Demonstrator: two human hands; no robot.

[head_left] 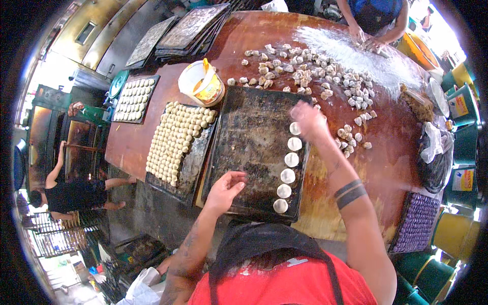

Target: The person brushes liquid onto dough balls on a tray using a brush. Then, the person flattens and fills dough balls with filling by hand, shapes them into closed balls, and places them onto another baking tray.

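A dark, worn baking tray lies in front of me on the table. Along its right side runs a row of flattened round dough pieces, pale and floury. Over the far end of this row is my right hand, smeared by motion, so its fingers and anything in them cannot be made out. My left hand hovers above the tray's near left part, fingers loosely bent and apart from the thumb, holding nothing. Beyond and to the right of the tray lie many floury, pinched dough lumps.
A second tray of small dough balls sits close on the left, with a white tub behind it. Stacked trays stand far left. A tray of purple pieces is at right. Across the table, a person's hands work in flour.
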